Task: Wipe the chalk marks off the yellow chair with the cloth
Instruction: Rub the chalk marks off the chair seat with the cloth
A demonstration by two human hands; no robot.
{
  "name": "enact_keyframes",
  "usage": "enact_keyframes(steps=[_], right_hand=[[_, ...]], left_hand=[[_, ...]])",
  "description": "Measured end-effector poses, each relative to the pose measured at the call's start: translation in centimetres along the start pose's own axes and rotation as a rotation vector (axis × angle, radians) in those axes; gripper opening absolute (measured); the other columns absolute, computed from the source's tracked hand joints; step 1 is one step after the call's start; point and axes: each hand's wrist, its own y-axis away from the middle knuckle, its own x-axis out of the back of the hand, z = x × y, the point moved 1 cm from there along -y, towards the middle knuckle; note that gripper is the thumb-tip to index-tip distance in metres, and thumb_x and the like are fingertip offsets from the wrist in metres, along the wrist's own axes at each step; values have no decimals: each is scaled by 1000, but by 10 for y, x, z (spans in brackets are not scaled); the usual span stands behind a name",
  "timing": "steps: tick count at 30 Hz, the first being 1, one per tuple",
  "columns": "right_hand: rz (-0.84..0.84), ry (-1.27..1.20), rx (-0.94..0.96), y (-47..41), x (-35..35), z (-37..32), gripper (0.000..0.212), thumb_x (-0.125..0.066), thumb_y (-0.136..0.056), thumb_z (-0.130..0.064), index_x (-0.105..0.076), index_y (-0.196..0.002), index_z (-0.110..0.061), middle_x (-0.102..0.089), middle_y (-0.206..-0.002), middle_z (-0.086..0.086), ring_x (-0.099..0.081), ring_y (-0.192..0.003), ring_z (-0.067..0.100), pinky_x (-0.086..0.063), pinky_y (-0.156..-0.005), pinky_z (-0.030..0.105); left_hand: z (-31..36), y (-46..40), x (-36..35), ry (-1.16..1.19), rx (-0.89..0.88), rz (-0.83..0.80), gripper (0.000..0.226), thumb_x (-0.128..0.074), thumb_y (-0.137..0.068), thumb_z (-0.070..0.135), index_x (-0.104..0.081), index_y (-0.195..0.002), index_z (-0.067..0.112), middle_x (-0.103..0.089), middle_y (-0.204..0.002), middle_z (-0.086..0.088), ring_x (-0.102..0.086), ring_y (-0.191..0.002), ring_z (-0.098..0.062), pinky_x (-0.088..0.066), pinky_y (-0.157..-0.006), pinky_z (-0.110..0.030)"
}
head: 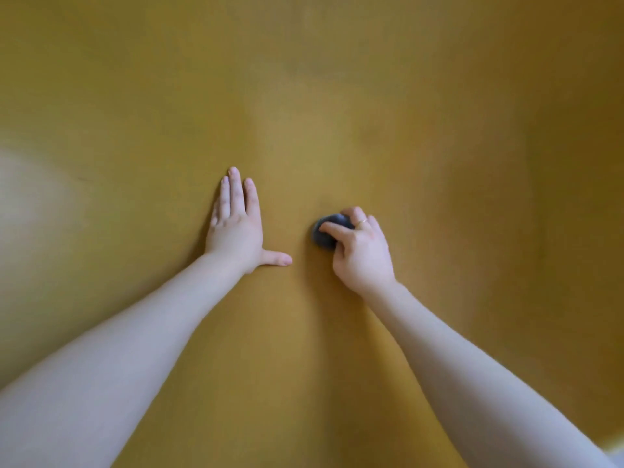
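The yellow chair surface [337, 96] fills nearly the whole head view, seen from very close. My left hand [236, 224] lies flat on it left of centre, fingers straight and thumb spread out to the right. My right hand [361, 251] grips a small dark grey wadded cloth [322, 238] and holds it against the yellow surface; most of the cloth is hidden under the fingers. A faint pale smear shows on the yellow above the hands, around the upper middle. I make out no sharp chalk lines.
A bright patch of light falls on the yellow surface at the far left [20, 197]. A sliver of something pale shows at the bottom right corner [613, 450].
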Motion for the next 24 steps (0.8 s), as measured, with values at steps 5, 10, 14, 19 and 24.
enact_keyframes(steps=[5,10,14,19,24], right_hand=[[-332,-110,129,29,10,-14,40,-42,-70,-6,-71,-95,-17,-59,-100,18,-51,-66,33,-46,-69,36],[-68,108,-43,-13,23,32,36,-51,-76,-1,-69,-103,-16,-56,-107,22,-52,-78,40,-48,-74,44],[13,150,-216,-19,17,20,39,-48,-79,1,-65,-110,-14,-50,-115,21,-47,-88,37,-39,-79,36],[-80,67,-195,28,-9,-52,34,-51,-74,-7,-65,-105,-13,-51,-101,22,-52,-78,38,-44,-66,36],[-278,-108,42,60,-8,-85,33,-54,-76,-6,-66,-105,-15,-53,-94,20,-55,-69,35,-47,-61,34]], left_hand=[[-6,10,8,-134,-33,16,125,-56,-69,74,15,-147,7,30,-150,-15,23,-141,-28,7,-115,-41],[-25,42,6,-208,-134,-87,119,-53,-72,73,14,-147,9,29,-151,-12,26,-140,-27,10,-114,-41],[-42,61,4,-288,-199,-218,124,-57,-67,74,9,-148,8,23,-154,-10,17,-143,-23,1,-116,-36],[-44,80,2,-318,-236,-257,125,-59,-63,76,2,-150,10,12,-157,-7,1,-145,-19,-20,-113,-32],[-48,87,-7,-291,-256,-264,127,-62,-64,73,9,-149,10,21,-155,-9,10,-145,-20,-10,-116,-32]])
